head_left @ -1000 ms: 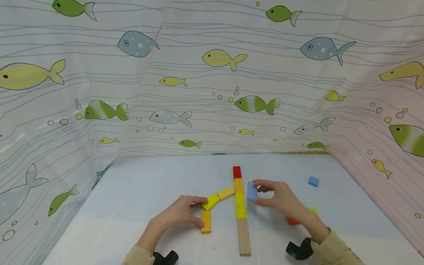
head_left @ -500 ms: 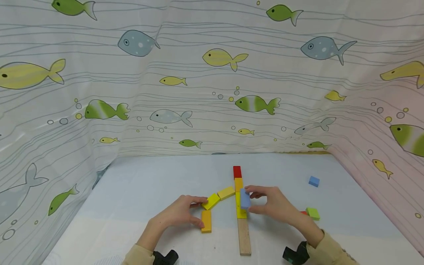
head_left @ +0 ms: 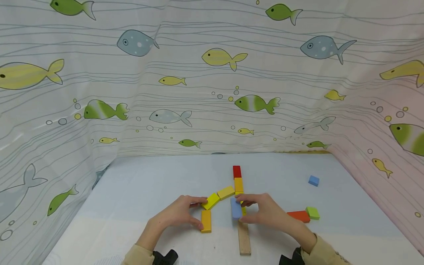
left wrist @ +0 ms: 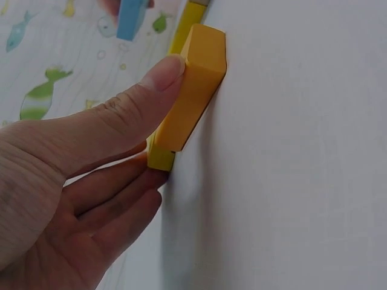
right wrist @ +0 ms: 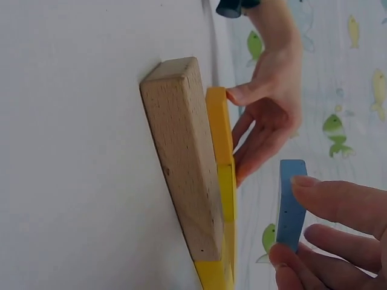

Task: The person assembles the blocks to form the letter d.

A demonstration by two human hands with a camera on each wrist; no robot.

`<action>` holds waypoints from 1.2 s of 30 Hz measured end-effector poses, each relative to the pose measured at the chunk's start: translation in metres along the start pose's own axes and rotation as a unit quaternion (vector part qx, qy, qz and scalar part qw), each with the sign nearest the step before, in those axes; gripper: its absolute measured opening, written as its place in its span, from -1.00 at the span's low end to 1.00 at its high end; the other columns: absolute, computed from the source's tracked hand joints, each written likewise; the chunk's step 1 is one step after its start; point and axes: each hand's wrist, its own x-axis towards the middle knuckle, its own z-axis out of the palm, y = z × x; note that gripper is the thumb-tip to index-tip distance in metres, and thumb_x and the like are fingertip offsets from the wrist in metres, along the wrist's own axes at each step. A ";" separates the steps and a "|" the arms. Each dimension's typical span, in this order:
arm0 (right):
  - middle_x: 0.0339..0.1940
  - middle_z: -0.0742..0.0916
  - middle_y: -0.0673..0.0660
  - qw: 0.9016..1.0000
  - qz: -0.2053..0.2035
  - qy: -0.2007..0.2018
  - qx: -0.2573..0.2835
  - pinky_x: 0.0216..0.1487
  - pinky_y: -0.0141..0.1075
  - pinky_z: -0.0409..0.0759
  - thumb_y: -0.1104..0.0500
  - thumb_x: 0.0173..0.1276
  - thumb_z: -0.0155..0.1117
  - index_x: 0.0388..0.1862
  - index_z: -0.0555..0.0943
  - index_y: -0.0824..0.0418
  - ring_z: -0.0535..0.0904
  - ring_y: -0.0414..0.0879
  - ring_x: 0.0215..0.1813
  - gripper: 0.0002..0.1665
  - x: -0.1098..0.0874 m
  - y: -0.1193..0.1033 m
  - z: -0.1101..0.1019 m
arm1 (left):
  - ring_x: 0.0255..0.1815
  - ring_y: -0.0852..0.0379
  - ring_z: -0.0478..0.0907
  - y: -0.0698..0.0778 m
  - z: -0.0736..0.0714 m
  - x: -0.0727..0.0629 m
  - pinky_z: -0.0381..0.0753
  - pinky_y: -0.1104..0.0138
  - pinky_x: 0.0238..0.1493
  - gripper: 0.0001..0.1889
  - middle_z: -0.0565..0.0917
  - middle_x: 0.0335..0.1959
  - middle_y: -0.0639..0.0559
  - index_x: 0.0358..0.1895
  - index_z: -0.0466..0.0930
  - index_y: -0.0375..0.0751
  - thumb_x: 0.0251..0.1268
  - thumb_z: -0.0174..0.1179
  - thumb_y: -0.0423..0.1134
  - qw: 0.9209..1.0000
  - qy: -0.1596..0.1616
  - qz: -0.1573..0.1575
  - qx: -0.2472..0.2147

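My right hand [head_left: 265,211] pinches a light blue wooden block [head_left: 236,208] between thumb and fingertips, raised over the table in the right wrist view. In the head view it overlaps a straight row made of a red block [head_left: 236,171], an orange-yellow one [head_left: 238,185], a largely hidden yellow one and a bare wood block [head_left: 244,239]. Left of that row, a pale yellow block [head_left: 226,193], a bright yellow block [head_left: 211,201] and an orange block [head_left: 206,223] form an arch. My left hand [head_left: 177,212] touches the orange block with its thumb [left wrist: 166,72], its fingers at the bright yellow block.
Right of the row lie a red-orange block [head_left: 299,216] and a lime green block [head_left: 313,212], side by side. Farther back is a small blue block [head_left: 313,180]. A fish-patterned curtain [head_left: 198,92] encloses the table [head_left: 159,176] at the back and sides.
My right hand has carried the light blue block leftward and nearer to me, from right of the row to over it. The left hand and the arch blocks stay in place.
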 end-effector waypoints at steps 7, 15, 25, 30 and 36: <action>0.14 0.72 -0.08 1.000 0.002 -0.022 0.012 0.06 -0.16 0.70 -0.03 0.20 0.53 0.19 0.65 0.01 0.66 -0.04 0.04 -0.44 0.000 -0.006 0.008 | 0.36 -0.06 0.50 -0.001 0.000 0.001 0.49 0.12 0.34 -0.17 0.56 0.34 -0.05 0.33 0.52 -0.22 -0.10 0.60 -0.06 1.000 0.000 0.002 0.011; 0.22 0.69 -0.08 0.999 -0.011 -0.036 0.030 0.10 -0.17 0.69 -0.03 0.22 0.52 0.13 0.67 -0.03 0.65 -0.08 0.04 -0.51 -0.001 -0.008 0.014 | 0.36 -0.06 0.50 -0.001 0.001 0.001 0.49 0.11 0.34 -0.18 0.55 0.35 -0.04 0.32 0.53 -0.21 -0.10 0.60 -0.05 1.000 0.001 0.001 0.014; 0.26 0.65 -0.14 0.997 -0.021 -0.059 0.034 0.18 -0.27 0.63 -0.05 0.22 0.51 0.14 0.66 -0.06 0.63 -0.24 0.05 -0.51 -0.001 -0.011 0.023 | 0.35 -0.06 0.50 -0.001 0.001 0.001 0.48 0.08 0.35 -0.20 0.56 0.35 -0.02 0.31 0.55 -0.19 -0.10 0.60 -0.03 1.000 0.005 -0.002 0.016; 0.24 0.66 -0.17 0.996 -0.026 -0.075 0.046 0.18 -0.35 0.61 -0.04 0.22 0.51 0.11 0.67 -0.10 0.62 -0.27 0.05 -0.54 -0.001 -0.011 0.029 | 0.35 -0.07 0.50 -0.002 0.002 0.001 0.48 0.08 0.35 -0.20 0.56 0.34 -0.02 0.30 0.55 -0.19 -0.09 0.60 -0.03 1.000 0.006 0.001 0.013; 0.22 0.67 -0.19 0.993 -0.035 -0.097 0.051 0.17 -0.37 0.61 -0.03 0.23 0.51 0.11 0.68 -0.09 0.61 -0.34 0.06 -0.55 -0.001 -0.016 0.037 | 0.35 -0.05 0.50 -0.003 0.002 0.001 0.48 0.10 0.35 -0.19 0.56 0.34 -0.01 0.31 0.54 -0.18 -0.10 0.59 -0.02 1.000 0.005 0.005 0.013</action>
